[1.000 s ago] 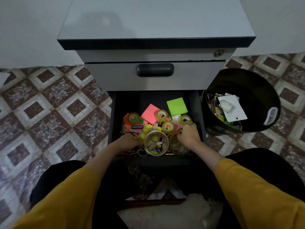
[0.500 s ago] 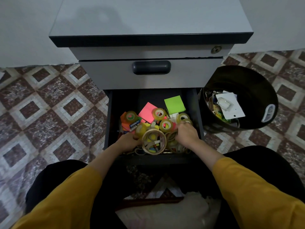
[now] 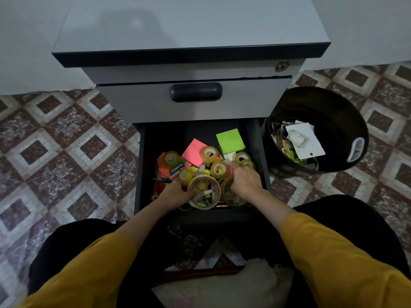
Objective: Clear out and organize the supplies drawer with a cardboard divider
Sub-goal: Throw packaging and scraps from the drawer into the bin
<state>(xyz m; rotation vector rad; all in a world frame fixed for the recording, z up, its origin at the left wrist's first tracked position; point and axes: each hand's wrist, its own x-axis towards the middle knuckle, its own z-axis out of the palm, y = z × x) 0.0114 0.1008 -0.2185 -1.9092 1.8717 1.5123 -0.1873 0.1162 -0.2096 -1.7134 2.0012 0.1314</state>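
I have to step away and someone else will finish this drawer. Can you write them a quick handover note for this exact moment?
Left hand: in the drawer, against the left edge of the big tape roll; I cannot tell if it grips.
Right hand: over the pile, fingers reaching the small tape rolls on the right; grip unclear.
Things: the open drawer holds a heap of tape rolls, a green sticky pad, a pink sticky pad and small bits. The bin beside it holds discards.
Done: some rubbish binned.
Left: empty the drawer, fit the cardboard divider (not in view), sort supplies back.
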